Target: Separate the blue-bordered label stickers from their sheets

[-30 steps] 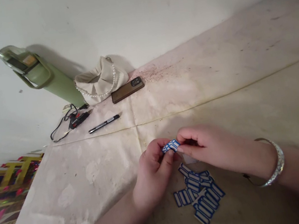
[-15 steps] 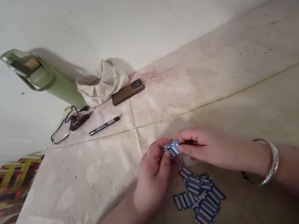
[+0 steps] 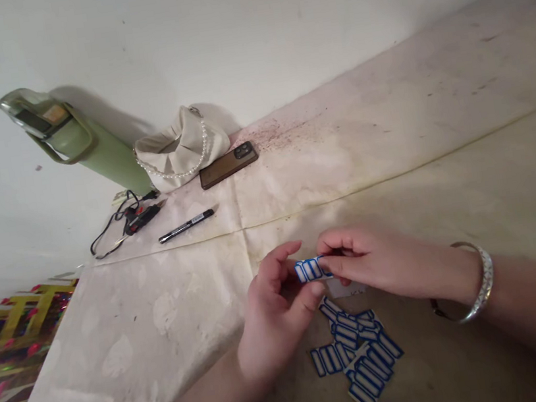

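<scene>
A short strip of white labels with blue borders (image 3: 311, 269) is pinched at its right end between the thumb and fingers of my right hand (image 3: 376, 259). My left hand (image 3: 274, 293) is around the strip's left end, its thumb below and its index finger above, spread apart. Whether its other fingers touch the strip from behind is hidden. Just below both hands lies a loose pile of similar blue-bordered label strips (image 3: 366, 367), overlapping at several angles. A pale piece of paper (image 3: 345, 288) shows partly under my right hand.
On the cloth-covered table (image 3: 165, 322) lie a black pen (image 3: 186, 226), a phone (image 3: 223, 167) and a corded black tool (image 3: 141, 219). A cream bag with a pearl strap (image 3: 181, 150) and a green bottle (image 3: 106, 150) stand by the wall. Yellow racks (image 3: 20, 322) are at left.
My left thumb and index finger have come off the strip and spread apart. The strip stays in my right hand, showing more of its left end.
</scene>
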The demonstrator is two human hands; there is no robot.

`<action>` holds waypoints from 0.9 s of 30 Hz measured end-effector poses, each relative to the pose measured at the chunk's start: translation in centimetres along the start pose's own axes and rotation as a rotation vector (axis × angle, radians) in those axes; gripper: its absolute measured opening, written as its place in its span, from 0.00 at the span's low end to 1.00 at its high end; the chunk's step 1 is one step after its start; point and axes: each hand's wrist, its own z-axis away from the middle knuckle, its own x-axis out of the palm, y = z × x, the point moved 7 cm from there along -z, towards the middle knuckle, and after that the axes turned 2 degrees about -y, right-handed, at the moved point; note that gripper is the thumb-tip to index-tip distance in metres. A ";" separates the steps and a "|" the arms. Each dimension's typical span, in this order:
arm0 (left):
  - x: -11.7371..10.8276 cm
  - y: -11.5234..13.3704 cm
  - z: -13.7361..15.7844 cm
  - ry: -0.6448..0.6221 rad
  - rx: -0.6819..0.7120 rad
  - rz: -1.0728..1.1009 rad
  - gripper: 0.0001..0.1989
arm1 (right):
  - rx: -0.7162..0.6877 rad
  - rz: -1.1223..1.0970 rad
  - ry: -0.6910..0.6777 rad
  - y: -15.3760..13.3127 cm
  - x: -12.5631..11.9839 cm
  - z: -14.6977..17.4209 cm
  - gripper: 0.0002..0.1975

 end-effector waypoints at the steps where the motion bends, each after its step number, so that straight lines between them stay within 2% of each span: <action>1: 0.0 0.2 0.0 0.001 0.027 -0.055 0.24 | -0.002 0.001 0.000 0.0 -0.1 0.0 0.12; 3: 0.1 0.4 0.0 0.003 0.053 -0.174 0.22 | 0.007 -0.001 -0.006 0.1 -0.1 0.0 0.12; 5: 0.2 0.6 0.0 -0.006 0.053 -0.235 0.16 | 0.018 -0.011 -0.023 0.3 0.0 0.0 0.11; 9: 0.4 0.6 -0.1 -0.046 0.011 -0.209 0.07 | 0.032 -0.065 -0.066 0.6 0.4 0.1 0.10; 15: 0.5 1.2 0.2 -0.023 0.100 -0.311 0.22 | 0.018 -0.095 -0.079 0.7 0.5 -0.1 0.11; 20: 0.5 1.3 0.4 -0.013 0.073 -0.357 0.15 | 0.032 -0.073 -0.088 0.6 0.4 0.0 0.13; 24: 0.4 1.0 0.2 -0.022 0.020 -0.264 0.09 | 0.051 -0.115 -0.098 0.5 0.4 0.1 0.12; 27: -0.1 0.3 0.0 0.017 -0.037 -0.162 0.06 | 0.056 -0.135 -0.100 0.5 0.4 0.1 0.11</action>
